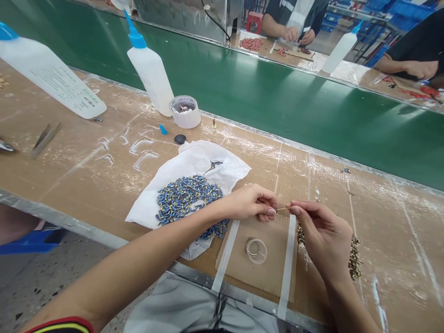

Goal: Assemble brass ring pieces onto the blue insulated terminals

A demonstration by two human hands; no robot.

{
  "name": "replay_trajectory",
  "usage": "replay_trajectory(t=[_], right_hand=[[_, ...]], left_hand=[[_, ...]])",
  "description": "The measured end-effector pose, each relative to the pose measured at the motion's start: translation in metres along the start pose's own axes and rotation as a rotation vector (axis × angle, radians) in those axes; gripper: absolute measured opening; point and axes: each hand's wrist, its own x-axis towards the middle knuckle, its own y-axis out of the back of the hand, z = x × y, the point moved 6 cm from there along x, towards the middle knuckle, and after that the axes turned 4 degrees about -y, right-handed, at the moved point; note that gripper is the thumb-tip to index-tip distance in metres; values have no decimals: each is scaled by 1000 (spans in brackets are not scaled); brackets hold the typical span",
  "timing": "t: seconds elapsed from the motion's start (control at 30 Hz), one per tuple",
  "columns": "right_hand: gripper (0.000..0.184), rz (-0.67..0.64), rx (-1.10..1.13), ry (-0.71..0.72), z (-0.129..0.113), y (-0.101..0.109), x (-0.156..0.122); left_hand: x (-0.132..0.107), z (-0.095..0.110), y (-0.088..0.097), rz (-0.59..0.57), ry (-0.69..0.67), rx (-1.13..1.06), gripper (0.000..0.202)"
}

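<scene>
My left hand and my right hand meet above a taped cardboard pad at the bench's near edge. Both pinch the ends of a thin wire or pin stretched between their fingertips. A strand of small dark and gold beads hangs under my right hand. Just left of my left forearm lies a pile of small blue beads on a white cloth. A small clear ring-shaped cap rests on the pad below my hands.
Two squeeze bottles with blue nozzles, a white tape roll, a blue cap and a black disc sit at the back left. A green conveyor belt runs behind. Other people's hands work beyond it.
</scene>
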Motion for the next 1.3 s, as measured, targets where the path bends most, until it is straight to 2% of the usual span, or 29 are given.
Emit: replay_trajectory(t=[0.5, 0.67, 0.7, 0.77, 0.87, 0.93, 1.1, 1.3], right_hand=[[6, -27, -23, 74, -4, -1, -2], [9, -3, 181, 12, -2, 14, 0], [10, -45, 246, 27, -5, 17, 1], [13, -246, 340, 93, -15, 14, 0], [15, -617, 336, 196, -32, -5, -9], [14, -733, 287, 227, -38, -18, -17], [12, -789, 173, 269, -39, -42, -29], [15, -815, 64, 309, -35, -47, -37]], left_hand=[[0, -2, 0, -12, -3, 6, 6], [-1, -2, -1, -7, -1, -19, 6], [-1, -2, -1, -6, 2, -28, 6], [-1, -1, 0, -2, 7, -43, 7], [-2, 3, 2, -14, -18, -54, 8], [-3, 7, 3, -28, -46, -72, 9], [-3, 11, 6, -51, -66, -157, 12], [-3, 15, 6, -59, -72, -261, 16]])
